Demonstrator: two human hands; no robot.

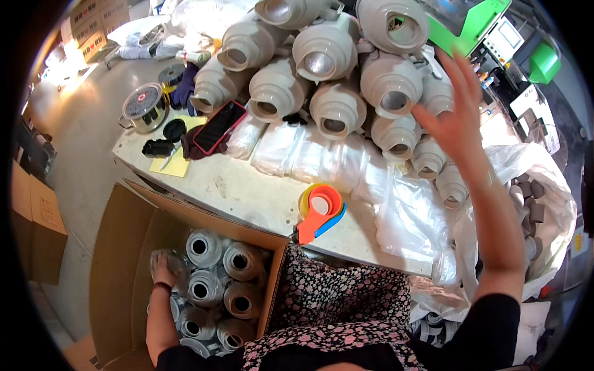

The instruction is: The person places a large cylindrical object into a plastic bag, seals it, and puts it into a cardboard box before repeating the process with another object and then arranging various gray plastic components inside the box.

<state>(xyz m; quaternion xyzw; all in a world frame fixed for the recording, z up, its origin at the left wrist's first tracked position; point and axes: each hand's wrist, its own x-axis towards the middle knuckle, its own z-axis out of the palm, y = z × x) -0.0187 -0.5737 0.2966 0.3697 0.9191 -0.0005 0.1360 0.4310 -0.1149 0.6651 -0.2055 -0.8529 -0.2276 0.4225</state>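
Note:
In the open cardboard box (127, 247) at lower left, my left hand (162, 269) is closed over a grey jug body in a clear plastic bag (179, 264). Several bagged jug bodies (199, 246) stand upright beside it, their round dark mouths facing up. My right hand (458, 117) is raised over the right side of the table, fingers apart and smeared by motion. It holds nothing and is nearest to a stack of bare grey plastic jug bodies (391, 74), which lie on their sides with openings facing me. Whether the fingers touch one is unclear.
Clear plastic bags (322, 157) lie along the table (247, 191) below the stack. An orange tape dispenser (322, 213) sits near the front edge. Farther left are a phone (219, 128) and a steel pot (143, 108). A white sack of grey parts (550, 204) stands at right.

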